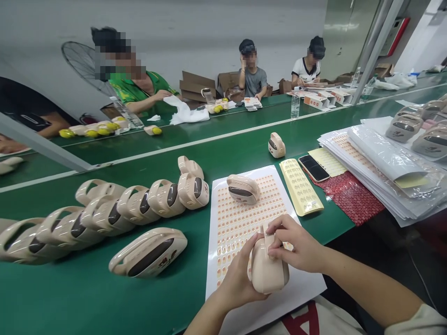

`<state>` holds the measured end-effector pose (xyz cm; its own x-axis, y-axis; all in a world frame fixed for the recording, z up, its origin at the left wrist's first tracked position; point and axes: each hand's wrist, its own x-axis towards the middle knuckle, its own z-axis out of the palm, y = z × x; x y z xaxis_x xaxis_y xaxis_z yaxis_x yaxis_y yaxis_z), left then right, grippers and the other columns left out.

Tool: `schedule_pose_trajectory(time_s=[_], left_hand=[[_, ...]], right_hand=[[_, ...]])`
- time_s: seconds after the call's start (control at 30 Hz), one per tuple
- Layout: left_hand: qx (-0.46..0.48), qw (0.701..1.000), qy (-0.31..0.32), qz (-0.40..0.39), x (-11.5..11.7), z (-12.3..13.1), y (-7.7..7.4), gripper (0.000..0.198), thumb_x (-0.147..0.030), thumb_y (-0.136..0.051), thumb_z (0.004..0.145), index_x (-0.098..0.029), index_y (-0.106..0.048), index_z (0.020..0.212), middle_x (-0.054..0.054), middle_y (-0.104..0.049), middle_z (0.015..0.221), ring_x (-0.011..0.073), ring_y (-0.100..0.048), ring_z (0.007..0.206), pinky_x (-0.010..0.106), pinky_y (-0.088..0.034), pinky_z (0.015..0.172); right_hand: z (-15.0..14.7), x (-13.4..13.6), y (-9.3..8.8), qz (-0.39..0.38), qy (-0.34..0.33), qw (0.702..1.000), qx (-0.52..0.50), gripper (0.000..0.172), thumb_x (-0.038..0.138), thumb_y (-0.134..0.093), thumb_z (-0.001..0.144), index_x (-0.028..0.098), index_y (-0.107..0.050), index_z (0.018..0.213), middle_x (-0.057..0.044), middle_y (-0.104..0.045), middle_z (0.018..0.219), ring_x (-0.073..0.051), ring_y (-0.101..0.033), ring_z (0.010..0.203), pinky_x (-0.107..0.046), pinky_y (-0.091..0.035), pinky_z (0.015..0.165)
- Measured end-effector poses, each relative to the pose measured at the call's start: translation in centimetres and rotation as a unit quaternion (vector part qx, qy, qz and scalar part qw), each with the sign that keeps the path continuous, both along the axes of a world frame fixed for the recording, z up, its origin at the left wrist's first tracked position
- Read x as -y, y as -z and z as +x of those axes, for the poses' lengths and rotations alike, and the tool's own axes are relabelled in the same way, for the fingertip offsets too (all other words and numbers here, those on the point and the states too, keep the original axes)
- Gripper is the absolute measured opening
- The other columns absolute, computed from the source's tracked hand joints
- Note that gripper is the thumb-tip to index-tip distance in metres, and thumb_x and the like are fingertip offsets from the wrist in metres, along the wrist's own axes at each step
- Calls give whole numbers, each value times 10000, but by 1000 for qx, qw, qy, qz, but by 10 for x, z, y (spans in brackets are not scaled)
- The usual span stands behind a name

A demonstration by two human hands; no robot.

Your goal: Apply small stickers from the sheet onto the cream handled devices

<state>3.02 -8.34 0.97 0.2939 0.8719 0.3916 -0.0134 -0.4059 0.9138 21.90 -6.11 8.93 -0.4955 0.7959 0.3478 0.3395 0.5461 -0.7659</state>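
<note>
My left hand (240, 274) is closed round the side of a beige plastic housing with a handle (270, 272), held upright above the sticker sheet. The fingers of my right hand (291, 244) are bent and pressed together on its handle; whether a small sticker is between them cannot be made out. Under my hands lies a white sheet of small orange stickers (223, 223). A similar housing with a dark window (243, 189) rests on that sheet's far part. Left of it, another such housing (150, 253) lies on the green table.
A row of beige housings (132, 204) runs along the left, and one more housing (276, 145) stands farther back. To the right are yellowish sticker sheets (301, 186), a phone (314, 167) and stacked paper sheets (377, 177). Several people sit across the green tables.
</note>
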Motion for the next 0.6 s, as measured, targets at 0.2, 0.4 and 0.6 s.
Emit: schedule_pose_trajectory(time_s=[0.2, 0.4, 0.6], left_hand=[[-59, 998, -9, 24, 2, -1, 5, 1117, -119, -789, 440, -388, -251, 1381, 85, -536, 1275, 357, -564, 1052, 474, -464, 835], [-121, 990, -1, 74, 0, -6, 7, 1095, -274, -789, 493, -394, -172, 1390, 102, -488, 1289, 365, -554, 1053, 495, -495, 804], [-94, 992, -11, 79, 4, -2, 10, 1043, -224, -787, 507, -396, -236, 1376, 95, -461, 1319, 373, -517, 1113, 511, -453, 878]], right_hand=[[-2, 7, 3, 171, -6, 980, 103, 150, 189, -421, 884, 175, -534, 787, -117, -538, 977, -196, -545, 915, -342, -526, 750], [-2, 7, 12, 110, 26, 986, 122, 472, 367, -517, 821, 82, -387, 1174, -231, -408, 1254, -309, -411, 1171, -473, -437, 925], [-13, -3, 23, -86, 1, 996, -12, 364, 330, -465, 809, 178, -391, 1132, -124, -456, 1157, -235, -414, 1128, -437, -386, 964]])
